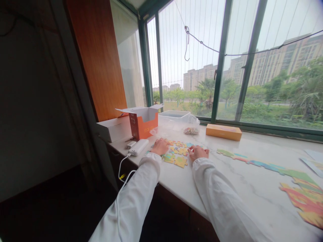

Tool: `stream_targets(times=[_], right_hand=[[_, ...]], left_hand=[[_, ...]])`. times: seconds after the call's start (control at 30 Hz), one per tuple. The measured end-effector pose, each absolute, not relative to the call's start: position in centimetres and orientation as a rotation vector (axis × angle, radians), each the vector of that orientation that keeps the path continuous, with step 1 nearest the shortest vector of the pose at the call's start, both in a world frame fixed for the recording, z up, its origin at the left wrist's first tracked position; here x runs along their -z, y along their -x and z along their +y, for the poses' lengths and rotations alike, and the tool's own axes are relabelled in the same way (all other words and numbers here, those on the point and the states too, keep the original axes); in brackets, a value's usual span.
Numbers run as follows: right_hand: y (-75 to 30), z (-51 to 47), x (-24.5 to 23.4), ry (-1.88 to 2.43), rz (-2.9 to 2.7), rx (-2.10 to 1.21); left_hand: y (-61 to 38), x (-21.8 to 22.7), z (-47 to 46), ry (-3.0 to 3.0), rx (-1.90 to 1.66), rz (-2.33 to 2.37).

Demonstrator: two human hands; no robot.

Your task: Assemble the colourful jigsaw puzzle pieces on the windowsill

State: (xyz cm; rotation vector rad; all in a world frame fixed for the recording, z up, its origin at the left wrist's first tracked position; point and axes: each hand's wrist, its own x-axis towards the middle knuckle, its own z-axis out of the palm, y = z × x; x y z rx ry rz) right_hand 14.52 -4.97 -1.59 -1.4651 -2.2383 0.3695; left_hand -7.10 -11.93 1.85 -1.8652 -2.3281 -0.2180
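Observation:
Small yellow jigsaw puzzle pieces lie in a loosely joined patch between my two hands. My left hand rests at the patch's left edge, its fingers laid over the pieces and partly hidden. At the right edge is my right hand, palm down, with bent fingers spread apart; its thumb side is close to the pieces. No lifted piece shows in either hand. Farther right, a joined puzzle strip runs in green and blue toward a larger red and yellow puzzle section.
An orange open box stands beyond my left hand, near a white power bank with a cable. A clear bag of pieces, a white plastic tub and a yellow-orange box stand toward the window.

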Motion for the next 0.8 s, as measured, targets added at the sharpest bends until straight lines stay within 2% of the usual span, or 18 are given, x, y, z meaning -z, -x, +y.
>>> stream_targets(times=[0.8], right_hand=[[-14.8,-6.0,-0.9,1.483,-2.285,-0.370]], left_hand=[[8.2,-2.5,-10.7,1.783,0.192,-2.300]])
